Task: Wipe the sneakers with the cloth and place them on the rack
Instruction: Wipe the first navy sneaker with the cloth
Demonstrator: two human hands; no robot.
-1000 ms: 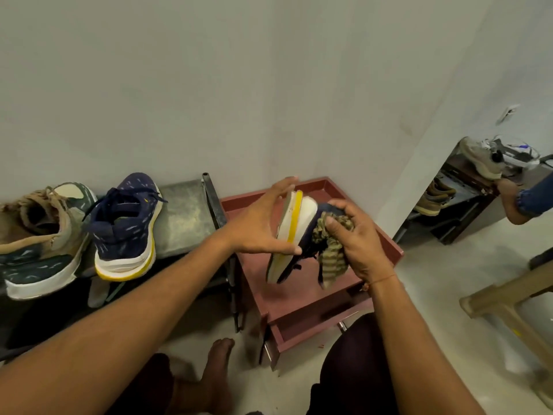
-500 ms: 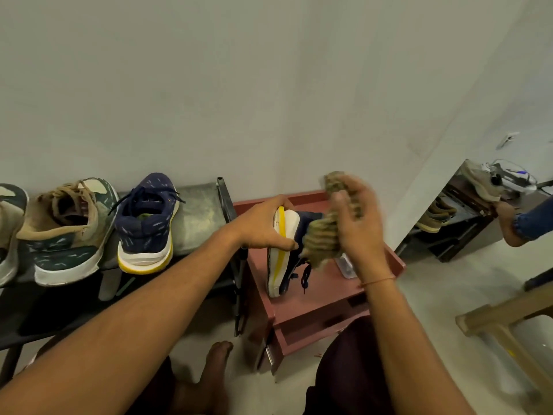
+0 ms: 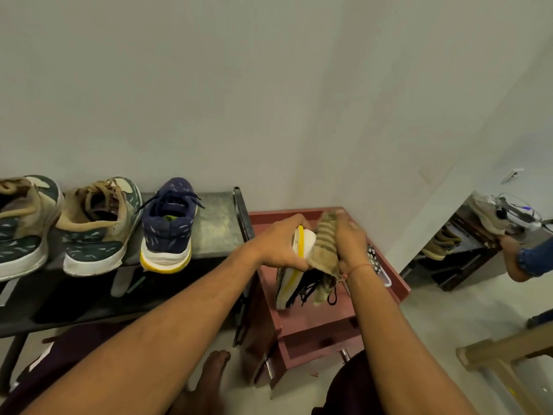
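We record, by colour:
- Held sneaker (image 3: 288, 283): white sole, 1 yellow stripe, dark laces.
- Cloth (image 3: 324, 250): olive with tan stripes.
- Navy sneaker (image 3: 167, 223): pale flecks, white sole edged in yellow.
- Green sneaker (image 3: 98, 226) and second green sneaker (image 3: 24, 226): dark green with pale flecks, tan collars and laces, white soles.
- Rack (image 3: 215, 226): dull grey.
- Cabinet (image 3: 317, 327): reddish brown.

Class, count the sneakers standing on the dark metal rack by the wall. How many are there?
3. A green-and-tan sneaker at the frame's left edge, a second green-and-tan sneaker beside it, and a navy sneaker with yellow-and-white sole rightmost. More may lie beyond the frame.
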